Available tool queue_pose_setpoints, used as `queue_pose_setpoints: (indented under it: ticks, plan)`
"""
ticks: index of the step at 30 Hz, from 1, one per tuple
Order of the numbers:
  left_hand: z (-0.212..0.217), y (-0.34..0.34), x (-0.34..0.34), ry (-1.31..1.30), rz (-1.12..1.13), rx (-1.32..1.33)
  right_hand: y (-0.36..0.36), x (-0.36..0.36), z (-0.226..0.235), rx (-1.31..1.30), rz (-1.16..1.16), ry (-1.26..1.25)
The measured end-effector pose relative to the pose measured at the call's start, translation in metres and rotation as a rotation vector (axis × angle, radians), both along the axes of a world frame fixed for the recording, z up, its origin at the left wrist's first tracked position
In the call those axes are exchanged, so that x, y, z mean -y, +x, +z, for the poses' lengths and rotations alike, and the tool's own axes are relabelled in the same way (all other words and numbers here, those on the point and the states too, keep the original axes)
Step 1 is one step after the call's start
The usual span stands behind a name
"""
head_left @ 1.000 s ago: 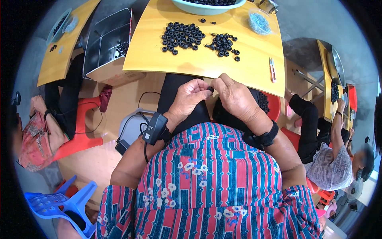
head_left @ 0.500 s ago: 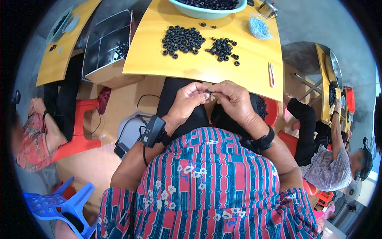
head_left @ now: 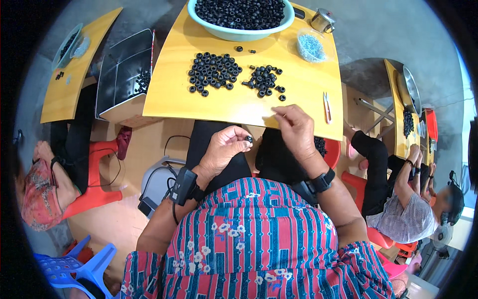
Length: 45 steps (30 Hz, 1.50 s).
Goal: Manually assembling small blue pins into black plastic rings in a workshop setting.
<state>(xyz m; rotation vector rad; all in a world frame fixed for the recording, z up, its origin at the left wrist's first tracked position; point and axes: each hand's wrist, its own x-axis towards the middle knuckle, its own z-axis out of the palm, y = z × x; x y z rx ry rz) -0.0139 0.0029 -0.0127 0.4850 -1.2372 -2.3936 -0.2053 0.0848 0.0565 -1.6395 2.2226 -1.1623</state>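
Observation:
My left hand point(head_left: 223, 150) pinches a small black ring-shaped piece point(head_left: 249, 139) between thumb and fingertips, over my lap. To its right, at the table's front edge, my right hand point(head_left: 297, 128) is apart from it, thumb and fingers drawn together; whether anything small is between them cannot be made out. On the yellow table point(head_left: 174, 107) ahead lie two groups of small black parts: a larger spread of round beads with holes point(head_left: 213, 72) on the left, and a smaller pile of black pieces point(head_left: 262, 79) nearer my right hand.
A pale green basin point(head_left: 239, 34) of black parts stands at the back, beside a clear tub of bluish pieces point(head_left: 311, 46) and a metal cup point(head_left: 322, 21). Thread snips point(head_left: 327, 107) lie at the right. A red bowl point(head_left: 332, 153) sits under the table edge. Co-workers sit on both sides.
My hands have come apart: the right has moved away from the left, up to the table edge. The black piece stays in my left hand. The table appears lower in the view.

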Motion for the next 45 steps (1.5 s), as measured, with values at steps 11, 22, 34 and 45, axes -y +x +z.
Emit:
queue_pose_setpoints:
  ticks: [11,22,34,45]
  plan:
    - [0.000,-0.003,0.001,-0.012,-0.018,0.019,-0.049,0.037,-0.005,-0.222,-0.047,0.021]
    - [0.004,-0.004,0.002,-0.001,-0.012,0.013,-0.041,0.031,-0.017,-0.244,-0.148,0.092]
    - [0.005,-0.005,0.002,0.013,0.005,0.011,-0.050,0.044,-0.012,-0.263,-0.103,0.122]
    - [-0.002,-0.008,0.000,0.050,0.016,0.012,-0.049,0.040,-0.016,-0.346,-0.131,0.272]
